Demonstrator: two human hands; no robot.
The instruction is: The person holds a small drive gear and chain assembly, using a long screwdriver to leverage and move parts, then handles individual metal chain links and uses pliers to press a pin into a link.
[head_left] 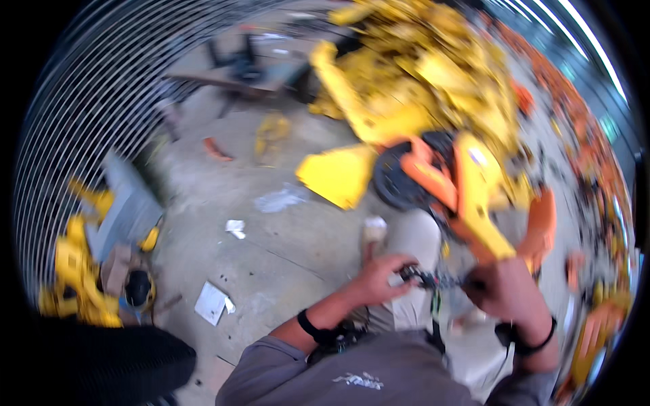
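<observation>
My left hand [384,279], fingers closed, grips one end of a dark, chain-like metallic piece [433,279] over my pale trouser leg [413,238]. My right hand [496,287] is closed at the other end, blurred, with its fingertips hidden. Just beyond my hands lies a piece of yellow-and-orange equipment [477,196] with a black wheel [393,176]. An orange part [542,223] stands at its right, and a flat yellow panel [335,174] is to its left.
A large pile of yellow parts [447,74] is ahead. A dark bench [237,78] stands back left. A grey panel and yellow parts [84,271] lie along the slatted wall at left. Paper scraps [210,303] lie on the concrete floor. Rows of orange parts [596,162] line the right.
</observation>
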